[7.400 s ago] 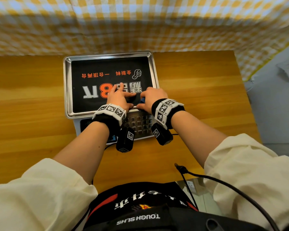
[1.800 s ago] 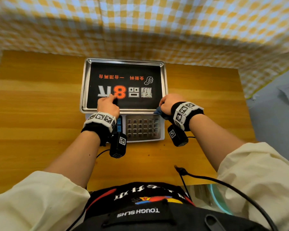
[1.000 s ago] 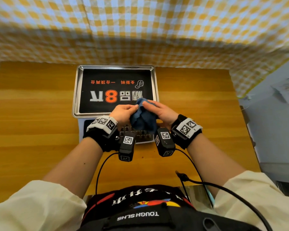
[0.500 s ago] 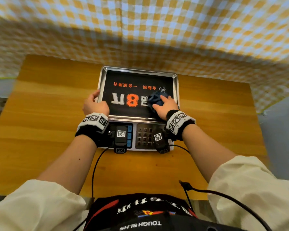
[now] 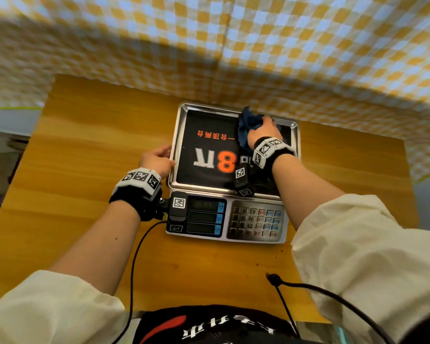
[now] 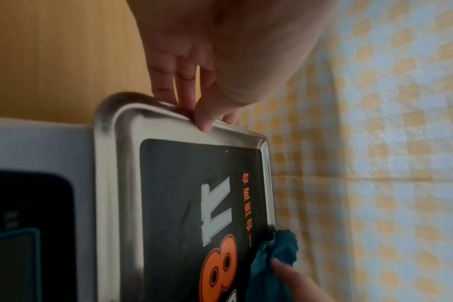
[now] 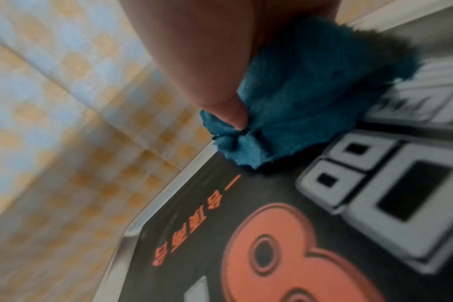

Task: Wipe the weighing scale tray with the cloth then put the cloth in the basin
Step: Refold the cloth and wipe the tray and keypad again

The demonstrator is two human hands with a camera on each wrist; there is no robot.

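The scale's steel tray (image 5: 174,135) carries a black sticker with an orange 8. My right hand (image 5: 263,130) grips a bunched dark blue cloth (image 5: 247,124) and presses it on the tray's far right part, near the back rim. In the right wrist view the thumb (image 7: 230,110) digs into the cloth (image 7: 311,92) above the tray (image 7: 132,230). My left hand (image 5: 166,156) pinches the tray's left rim. The left wrist view shows its thumb (image 6: 203,120) on top of the rim (image 6: 106,183), the fingers outside it, and the cloth (image 6: 279,251) farther along. No basin shows clearly.
The scale's displays (image 5: 204,217) and keypad (image 5: 256,222) face me on a wooden table (image 5: 85,170). A yellow-and-white checked curtain (image 5: 233,45) hangs right behind the scale. Black cables (image 5: 134,256) trail over the near table edge.
My right hand has slid the cloth from the tray's middle to its far right part. The left hand stays on the left rim.
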